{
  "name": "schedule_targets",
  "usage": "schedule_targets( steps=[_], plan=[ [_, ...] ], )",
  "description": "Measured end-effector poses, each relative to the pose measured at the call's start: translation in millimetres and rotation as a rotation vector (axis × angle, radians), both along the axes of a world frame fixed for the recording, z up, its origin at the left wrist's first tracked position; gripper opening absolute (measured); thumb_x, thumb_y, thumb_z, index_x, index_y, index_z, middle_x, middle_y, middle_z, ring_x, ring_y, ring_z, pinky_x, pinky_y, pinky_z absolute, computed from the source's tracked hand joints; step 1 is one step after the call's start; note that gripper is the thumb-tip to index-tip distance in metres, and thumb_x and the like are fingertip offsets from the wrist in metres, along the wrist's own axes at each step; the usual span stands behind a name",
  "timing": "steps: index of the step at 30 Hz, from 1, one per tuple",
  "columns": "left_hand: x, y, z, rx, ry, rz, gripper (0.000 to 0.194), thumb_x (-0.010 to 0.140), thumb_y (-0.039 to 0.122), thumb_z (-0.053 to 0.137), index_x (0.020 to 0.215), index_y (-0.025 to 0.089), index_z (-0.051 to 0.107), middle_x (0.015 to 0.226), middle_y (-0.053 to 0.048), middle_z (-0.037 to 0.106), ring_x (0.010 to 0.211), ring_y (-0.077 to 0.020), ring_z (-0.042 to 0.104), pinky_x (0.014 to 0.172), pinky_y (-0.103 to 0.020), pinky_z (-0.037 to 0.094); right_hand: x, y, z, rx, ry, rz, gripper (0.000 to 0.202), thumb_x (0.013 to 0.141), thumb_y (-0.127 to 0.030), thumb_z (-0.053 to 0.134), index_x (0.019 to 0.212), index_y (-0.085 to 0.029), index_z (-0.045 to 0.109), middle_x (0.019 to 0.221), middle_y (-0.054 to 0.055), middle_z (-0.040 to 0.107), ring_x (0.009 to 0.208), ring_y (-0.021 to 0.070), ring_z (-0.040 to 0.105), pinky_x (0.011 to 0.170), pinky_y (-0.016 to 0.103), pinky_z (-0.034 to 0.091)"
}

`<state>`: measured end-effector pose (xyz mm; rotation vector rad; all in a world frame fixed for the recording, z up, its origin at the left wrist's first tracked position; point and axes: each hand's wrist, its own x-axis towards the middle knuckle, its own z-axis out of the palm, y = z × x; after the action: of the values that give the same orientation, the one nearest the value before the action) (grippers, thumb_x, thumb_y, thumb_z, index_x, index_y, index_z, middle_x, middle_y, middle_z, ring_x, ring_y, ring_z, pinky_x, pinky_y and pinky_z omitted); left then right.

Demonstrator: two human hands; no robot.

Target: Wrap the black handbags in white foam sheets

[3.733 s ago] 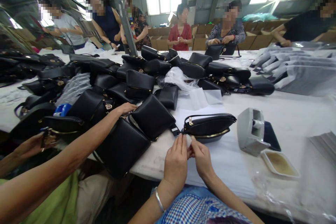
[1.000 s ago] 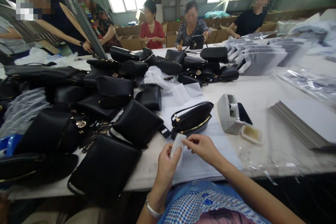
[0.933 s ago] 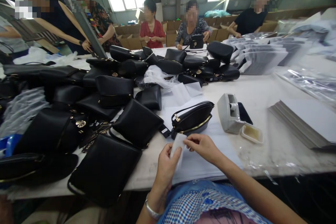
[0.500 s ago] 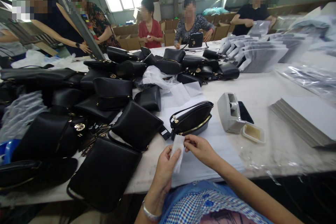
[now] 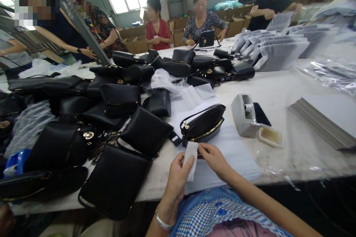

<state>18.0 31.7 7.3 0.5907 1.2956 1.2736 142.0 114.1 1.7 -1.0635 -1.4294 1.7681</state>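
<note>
My left hand point(image 5: 179, 170) is closed around a folded strip of thin white wrapping sheet point(image 5: 190, 155), thumb on top. At its upper right edge my right hand point(image 5: 213, 157) pinches with thumb and fingertips; part of the pinch is hidden. Just beyond both hands lies a black pouch point(image 5: 204, 124) with gold zippers and a thin wrist strap, resting on white sheets point(image 5: 236, 155). A black hang tag point(image 5: 175, 139) sticks out at the pouch's left. Beside my left hand are two flat black bags point(image 5: 115, 181), one partly over the other.
Many black bags point(image 5: 119, 98) cover the table's left and middle. To the right are a grey tape dispenser point(image 5: 241, 116), a small tray point(image 5: 270, 136) and a stack of grey boards point(image 5: 322, 122). Wrapped bags point(image 5: 280, 53) stand behind. Co-workers point(image 5: 205, 22) are across the table.
The view has shifted slightly. Both hands stay at the white strip, with the right fingers moved a little along its edge. Across the table, a co-worker's hand has shifted near a black bag.
</note>
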Motion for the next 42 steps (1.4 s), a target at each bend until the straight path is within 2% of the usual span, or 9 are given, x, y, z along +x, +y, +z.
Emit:
schedule_targets(
  steps=[3, 7, 14, 23, 27, 31, 35, 38, 42],
  plan=[
    [3.1, 0.5, 0.5, 0.033, 0.045, 0.028, 0.038, 0.081, 0.046, 0.070, 0.101, 0.014, 0.065, 0.091, -0.007, 0.069, 0.085, -0.0197, 0.064, 0.074, -0.027, 0.048, -0.4, -6.9, 9.5, -0.139, 0.126, 0.035, 0.047, 0.088, -0.057, 0.056, 0.101, -0.014, 0.069, 0.098, 0.009, 0.070, 0.091, 0.0221, 0.065, 0.086, 0.038, 0.054],
    [6.5, -0.1, -0.2, 0.061, 0.076, 0.063, 0.035, 0.084, 0.044, 0.067, 0.100, 0.014, 0.064, 0.094, -0.007, 0.068, 0.089, -0.0211, 0.064, 0.079, -0.029, 0.048, 6.6, -20.1, 10.4, -0.045, 0.018, 0.023, 0.049, 0.083, -0.056, 0.064, 0.115, -0.019, 0.061, 0.112, 0.008, 0.065, 0.098, 0.0227, 0.063, 0.076, 0.034, 0.058],
    [16.7, 3.5, -1.1, 0.056, 0.260, 0.161, 0.029, 0.082, 0.041, 0.068, 0.093, 0.015, 0.063, 0.087, -0.003, 0.065, 0.083, -0.0165, 0.059, 0.076, -0.026, 0.045, 26.2, -55.6, -6.9, 0.014, -0.192, 0.159, 0.029, 0.083, -0.047, 0.064, 0.078, -0.020, 0.055, 0.066, -0.002, 0.055, 0.058, 0.0137, 0.057, 0.050, 0.024, 0.049],
    [12.9, -26.4, 5.0, -0.054, -0.093, 0.059, 0.044, 0.088, 0.053, 0.058, 0.111, 0.016, 0.064, 0.109, -0.010, 0.068, 0.100, -0.0231, 0.062, 0.076, -0.028, 0.049, 22.9, -55.9, -7.9, -0.014, -0.068, 0.165, 0.026, 0.085, -0.043, 0.062, 0.079, -0.018, 0.057, 0.063, -0.003, 0.055, 0.055, 0.0119, 0.055, 0.053, 0.023, 0.045],
    [11.1, -41.3, -3.5, -0.076, -0.015, -0.008, 0.039, 0.080, 0.045, 0.070, 0.105, 0.015, 0.068, 0.108, -0.010, 0.069, 0.099, -0.0243, 0.064, 0.084, -0.032, 0.050, 25.2, -56.1, -1.9, 0.098, -0.146, 0.198, 0.026, 0.087, -0.042, 0.061, 0.079, -0.017, 0.062, 0.062, -0.002, 0.058, 0.056, 0.0122, 0.055, 0.052, 0.022, 0.043],
    [9.0, -37.7, -16.1, -0.109, -0.028, 0.037, 0.048, 0.072, 0.052, 0.076, 0.101, 0.013, 0.069, 0.099, -0.010, 0.071, 0.091, -0.0230, 0.065, 0.085, -0.035, 0.054, 60.8, -24.6, 17.2, 0.455, -0.347, 0.080, 0.023, 0.091, -0.039, 0.057, 0.093, -0.020, 0.070, 0.083, 0.003, 0.070, 0.074, 0.0168, 0.063, 0.072, 0.028, 0.051],
    [5.0, -33.1, -25.0, -0.109, -0.091, 0.041, 0.048, 0.064, 0.049, 0.083, 0.093, 0.013, 0.071, 0.091, -0.008, 0.071, 0.085, -0.0207, 0.067, 0.085, -0.035, 0.056, 138.4, 48.5, 28.5, 0.844, -0.674, -0.556, 0.033, 0.087, -0.041, 0.059, 0.110, -0.019, 0.069, 0.124, 0.013, 0.064, 0.120, 0.0279, 0.054, 0.109, 0.043, 0.037],
    [2.6, -32.3, -29.1, -0.105, -0.100, 0.042, 0.048, 0.064, 0.047, 0.084, 0.095, 0.014, 0.071, 0.089, -0.007, 0.072, 0.084, -0.0200, 0.068, 0.085, -0.034, 0.056, 186.3, 104.7, 20.7, 0.720, -0.800, -0.750, 0.032, 0.081, -0.040, 0.062, 0.099, -0.016, 0.074, 0.143, 0.015, 0.049, 0.138, 0.0323, 0.037, 0.117, 0.045, 0.022],
    [0.2, -30.4, -32.1, -0.117, -0.097, 0.037, 0.051, 0.064, 0.049, 0.084, 0.099, 0.014, 0.070, 0.090, -0.007, 0.073, 0.085, -0.0205, 0.069, 0.086, -0.034, 0.056, 204.0, 142.7, 3.7, 0.475, -0.746, -0.695, 0.028, 0.079, -0.043, 0.064, 0.077, -0.019, 0.078, 0.127, 0.013, 0.064, 0.128, 0.0322, 0.051, 0.110, 0.044, 0.035]
  ],
)
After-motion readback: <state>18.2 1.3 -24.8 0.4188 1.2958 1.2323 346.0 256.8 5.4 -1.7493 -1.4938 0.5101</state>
